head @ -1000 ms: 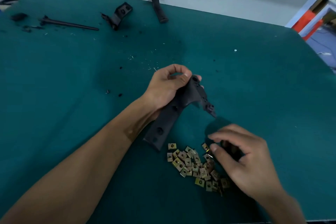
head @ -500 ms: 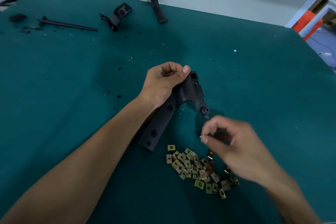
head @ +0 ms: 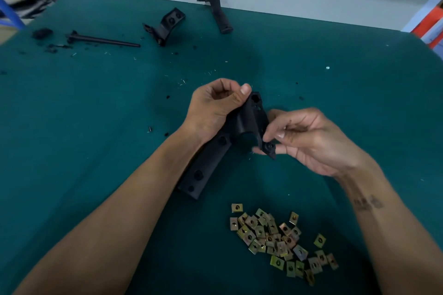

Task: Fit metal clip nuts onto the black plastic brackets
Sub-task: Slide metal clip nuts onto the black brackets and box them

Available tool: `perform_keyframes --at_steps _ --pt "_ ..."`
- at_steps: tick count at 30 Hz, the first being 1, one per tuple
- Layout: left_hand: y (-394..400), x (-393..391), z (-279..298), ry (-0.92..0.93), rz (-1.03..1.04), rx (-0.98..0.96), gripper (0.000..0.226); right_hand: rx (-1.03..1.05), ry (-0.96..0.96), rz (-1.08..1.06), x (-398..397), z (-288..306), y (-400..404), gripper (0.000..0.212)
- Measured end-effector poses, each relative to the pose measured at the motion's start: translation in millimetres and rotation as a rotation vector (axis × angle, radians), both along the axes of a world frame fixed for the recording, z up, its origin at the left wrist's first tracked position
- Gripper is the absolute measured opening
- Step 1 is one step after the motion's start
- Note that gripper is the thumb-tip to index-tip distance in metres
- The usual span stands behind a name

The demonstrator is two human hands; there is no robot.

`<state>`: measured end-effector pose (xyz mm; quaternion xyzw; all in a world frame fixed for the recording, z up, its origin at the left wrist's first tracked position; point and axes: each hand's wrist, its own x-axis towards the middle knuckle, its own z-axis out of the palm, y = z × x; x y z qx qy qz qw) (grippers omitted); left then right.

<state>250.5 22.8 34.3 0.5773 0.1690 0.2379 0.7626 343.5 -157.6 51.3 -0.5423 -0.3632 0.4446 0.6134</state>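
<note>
The black plastic bracket (head: pixel 236 127) is being held above the green table (head: pixel 96 127), near its middle, with its long axis running diagonally: the flat, holed end is pointing down toward the near left, and the forked upper end is pointing away to the far right. The left hand (head: pixel 213 108) is gripping the bracket's upper part, thumb pressing along its edge and fingers curling behind it. The right hand (head: pixel 309 139) is curling its fingers around the small tab at the fork's lower tip; whether a clip nut is pinched there cannot be told. The heap of metal clip nuts (head: pixel 278 239) is lying on the table nearer the person, just below the bracket. Half a second ago the right hand was hovering just above that heap; now it is up against the bracket's tip. Two other black brackets (head: pixel 167 25) and a black rod (head: pixel 105 40) are lying at the far side.
</note>
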Motion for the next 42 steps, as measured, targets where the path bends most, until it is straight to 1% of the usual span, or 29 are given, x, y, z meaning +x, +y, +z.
perform_keyframes --at_steps 1,3,5,7,9,10,12,15,18,19,21,23,25,27,29,33,37,39,42 --pt "-0.1 -0.2 0.4 0.008 -0.017 0.000 0.016 0.039 0.028 -0.014 -0.5 -2.4 4.2 0.016" --pt "1.5 -1.1 -0.3 0.023 -0.040 -0.003 0.024 0.103 0.060 -0.078 -2.4 -7.9 9.1 0.018" --pt "2.8 -3.0 -1.9 0.067 -0.089 -0.021 0.029 0.112 0.017 -0.163 -4.2 -12.5 11.0 0.024" --pt "1.2 -5.5 -4.3 0.115 -0.207 -0.074 0.036 0.112 -0.031 -0.234 -7.0 -16.3 11.6 0.032" --pt "-1.7 -7.5 -6.7 0.137 -0.327 -0.109 0.046 0.120 -0.034 -0.308 -11.7 -19.9 12.1 0.038" --pt "-2.1 -8.2 -7.4 0.143 -0.368 -0.112 0.046 0.123 -0.029 -0.358 -13.5 -21.3 12.5 0.040" --pt "-0.2 -10.6 -5.7 0.161 -0.449 -0.105 0.039 0.125 -0.052 -0.470 -13.6 -22.4 13.1 0.038" --pt "5.4 -15.9 -3.4 0.208 -0.562 -0.026 0.044 0.131 -0.121 -0.566 -7.6 -18.5 10.1 0.030" --pt "4.7 -17.6 -3.7 0.228 -0.563 0.018 0.046 0.176 -0.037 -0.563 -4.2 -13.8 4.0 0.021" --pt "4.1 -17.1 -4.0 0.205 -0.554 -0.004 0.043 0.192 0.003 -0.556 -4.1 -12.3 3.0 0.018" --pt "4.9 -15.7 -5.3 0.135 -0.544 -0.116 0.031 0.211 0.070 -0.541 -3.6 -10.0 1.7 0.013" --pt "6.8 -15.7 -5.0 0.084 -0.575 -0.184 0.023 0.188 0.091 -0.532 -2.0 -9.0 1.0 0.011" --pt "7.5 -16.2 -3.6 0.054 -0.601 -0.153 0.025 0.126 0.044 -0.515 -0.6 -9.0 -1.3 0.010" --pt "6.9 -15.7 -3.1 0.030 -0.591 -0.055 0.030 0.088 0.002 -0.455 -1.2 -8.9 -3.9 0.011" --pt "6.5 -14.4 -3.0 0.015 -0.587 -0.017 0.031 0.089 0.019 -0.395 -3.8 -7.1 -4.9 0.011" --pt "5.8 -13.6 -2.9 0.015 -0.604 -0.086 0.025 0.111 0.074 -0.354 -7.6 -4.0 -3.1 0.012" --pt "5.5 -12.9 -2.1 0.009 -0.606 -0.095 0.025 0.153 0.086 -0.377 -6.9 -1.9 -2.7 0.005" --pt "6.4 -12.7 -2.6 0.003 -0.607 -0.096 0.026 0.153 0.042 -0.378 -6.9 -1.4 -3.6 0.003" --pt "8.1 -13.2 -4.3 -0.014 -0.617 -0.095 0.028 0.119 -0.062 -0.344 -9.8 -3.1 -3.0 0.010"
